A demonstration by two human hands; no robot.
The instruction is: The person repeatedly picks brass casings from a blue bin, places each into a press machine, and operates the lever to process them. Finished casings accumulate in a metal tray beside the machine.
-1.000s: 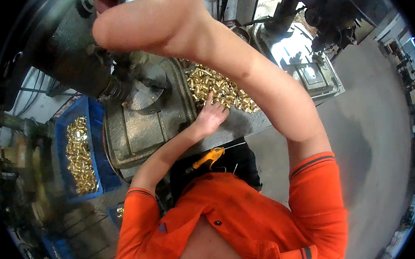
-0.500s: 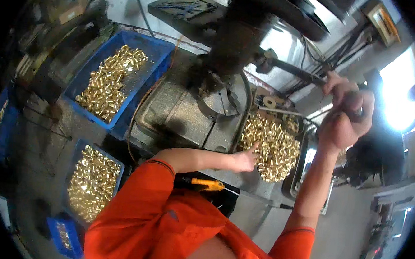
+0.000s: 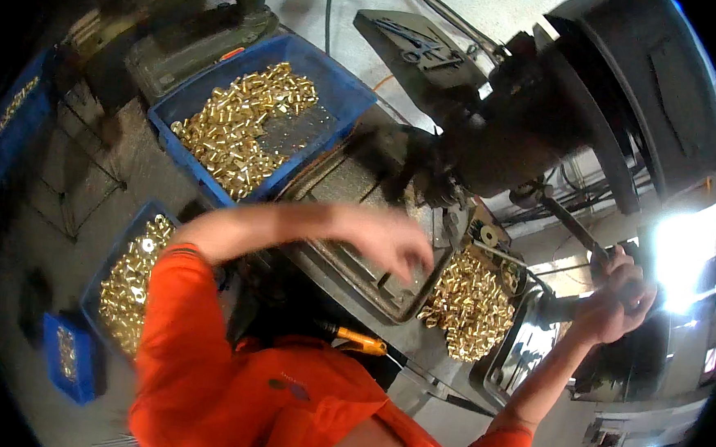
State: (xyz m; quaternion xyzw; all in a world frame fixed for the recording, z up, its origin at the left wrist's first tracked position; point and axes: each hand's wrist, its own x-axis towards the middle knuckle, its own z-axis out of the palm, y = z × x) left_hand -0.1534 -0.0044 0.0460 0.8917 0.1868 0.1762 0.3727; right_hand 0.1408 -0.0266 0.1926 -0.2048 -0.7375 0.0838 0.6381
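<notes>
My right hand [image 3: 615, 301] is closed round the end of a lever [image 3: 573, 226] on the right side of a dark drill press [image 3: 494, 138]. My left hand [image 3: 391, 243] hangs over the machine's metal table [image 3: 339, 191], close to the dark clamp fixture [image 3: 450, 222] under the spindle. Motion smears its fingers, which look bent; whether a small part is between them cannot be made out. A heap of small brass-coloured fittings [image 3: 472, 308] lies right of the machine table.
At the left stand a large blue bin [image 3: 183, 164] and a smaller blue tray [image 3: 86, 305], both holding brass fittings. A little blue box [image 3: 82, 383] sits lower left. An orange-handled tool [image 3: 360, 342] lies before me. Scissors-like tools [image 3: 418, 51] rest on a shelf behind.
My left hand has left the brass heap and moved left, over the machine table. My right hand stays on the lever. The whole view has turned and shifted.
</notes>
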